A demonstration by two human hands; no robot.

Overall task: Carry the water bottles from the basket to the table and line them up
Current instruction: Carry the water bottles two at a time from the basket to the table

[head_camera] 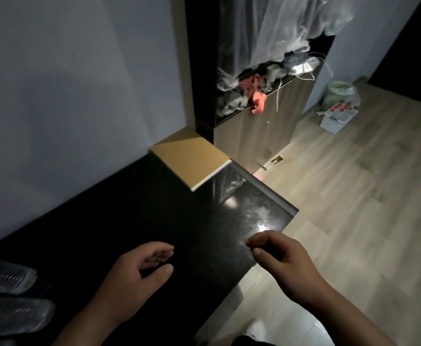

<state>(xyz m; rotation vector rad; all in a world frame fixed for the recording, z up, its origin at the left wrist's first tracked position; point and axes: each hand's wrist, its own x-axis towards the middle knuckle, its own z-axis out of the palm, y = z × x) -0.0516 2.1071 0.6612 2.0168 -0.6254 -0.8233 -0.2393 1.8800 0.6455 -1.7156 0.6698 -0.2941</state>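
Fingers [160,254] loosely curled on left hand [134,275] and right hand [279,260], both empty, above table [129,208].

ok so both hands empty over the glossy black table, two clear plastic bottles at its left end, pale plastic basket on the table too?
No: the pale plastic basket stands on the wooden floor at far right, per the head view. Left hand and right hand are empty over the glossy black table, two clear plastic bottles at its left end.

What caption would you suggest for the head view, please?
Left hand and right hand, both empty, over the table; bottles at its left.
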